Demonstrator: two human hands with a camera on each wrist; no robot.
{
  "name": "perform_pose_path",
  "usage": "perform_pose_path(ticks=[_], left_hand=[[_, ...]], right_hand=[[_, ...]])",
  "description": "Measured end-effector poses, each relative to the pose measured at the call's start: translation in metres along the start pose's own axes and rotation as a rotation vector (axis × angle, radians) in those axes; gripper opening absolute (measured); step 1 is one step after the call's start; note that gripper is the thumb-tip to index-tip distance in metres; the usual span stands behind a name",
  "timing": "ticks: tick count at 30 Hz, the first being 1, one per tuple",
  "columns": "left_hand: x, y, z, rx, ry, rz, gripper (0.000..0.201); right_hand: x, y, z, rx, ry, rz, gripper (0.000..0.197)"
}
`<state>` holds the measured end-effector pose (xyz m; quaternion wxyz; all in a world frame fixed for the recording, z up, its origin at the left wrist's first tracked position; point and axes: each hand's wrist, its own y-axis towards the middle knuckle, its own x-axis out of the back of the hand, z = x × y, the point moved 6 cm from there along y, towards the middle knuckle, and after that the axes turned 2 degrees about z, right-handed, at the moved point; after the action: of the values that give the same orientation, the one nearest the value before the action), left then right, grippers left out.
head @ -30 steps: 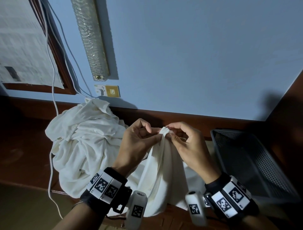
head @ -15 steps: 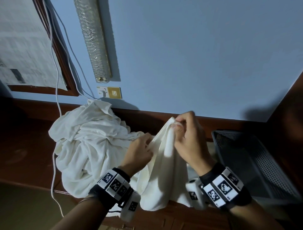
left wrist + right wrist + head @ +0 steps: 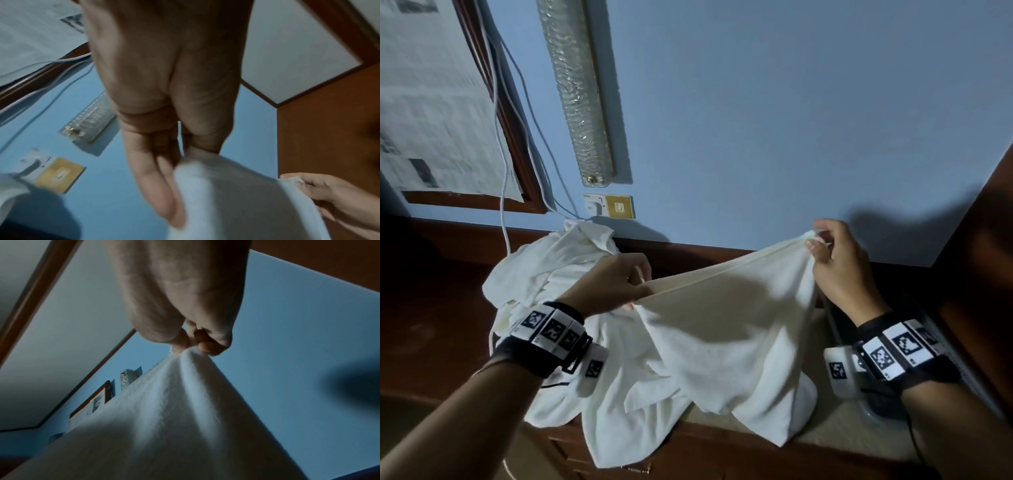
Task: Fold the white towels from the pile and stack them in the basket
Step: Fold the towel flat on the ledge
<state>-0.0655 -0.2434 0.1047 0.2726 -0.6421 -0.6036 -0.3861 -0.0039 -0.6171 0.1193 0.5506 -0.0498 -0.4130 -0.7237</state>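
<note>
A white towel (image 3: 726,322) hangs stretched between my two hands above the counter. My right hand (image 3: 825,246) pinches its upper right corner, which shows as a bunched tip (image 3: 187,353) in the right wrist view. Lower and to the left, my left hand (image 3: 637,287) grips the same top edge; the left wrist view shows the fingers (image 3: 156,178) wrapped against the cloth (image 3: 226,194). The towel's lower part drapes over the counter's front edge. The pile of white towels (image 3: 544,270) lies behind my left hand. The dark mesh basket (image 3: 955,359) is mostly hidden behind my right wrist.
A wooden counter (image 3: 431,308) runs along a blue wall (image 3: 756,137). White cables (image 3: 503,192) hang down to a wall socket (image 3: 607,205) just behind the pile. A wooden side panel (image 3: 979,274) closes the right end.
My hands have drawn apart: the right went up and to the right with the corner, the left slid along the top edge. The bunched towel is now spread out between them.
</note>
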Motion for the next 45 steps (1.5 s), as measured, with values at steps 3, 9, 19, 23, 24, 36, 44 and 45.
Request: perform_pose_path(ticks=[3,9,19,23,24,36,44,45], left_hand=[[0.001,-0.008,-0.032,-0.119,-0.036,0.084,0.022],[-0.033,-0.010,-0.052,-0.203,0.143,0.386,0.024],[-0.037,-0.001,-0.039,-0.247,0.322,0.375,0.017],[-0.012,-0.001,-0.052,-0.343,0.163,0.283,0.014],[-0.001,0.001,-0.056,-0.360,0.152,0.234,0.014],[0.113,0.039,-0.142,-0.383,0.338,0.070,0.029],[0.087,0.044,-0.120,-0.344,0.280,-0.004,0.018],[0.081,0.046,-0.112,-0.273,0.201,0.011,0.036]], right_hand=[[0.004,0.010,-0.012,-0.017,-0.076,0.023,0.023],[0.015,0.015,-0.012,-0.053,-0.020,-0.067,0.020],[0.022,0.019,-0.015,-0.049,0.009,-0.105,0.020],[0.033,0.028,-0.025,-0.112,-0.024,-0.098,0.021],[0.036,0.032,-0.023,-0.117,-0.032,-0.098,0.021],[0.108,0.128,0.058,0.023,0.188,-0.194,0.023],[0.111,0.121,0.080,0.120,0.442,-0.133,0.026],[0.108,0.117,0.081,0.117,0.466,-0.115,0.027]])
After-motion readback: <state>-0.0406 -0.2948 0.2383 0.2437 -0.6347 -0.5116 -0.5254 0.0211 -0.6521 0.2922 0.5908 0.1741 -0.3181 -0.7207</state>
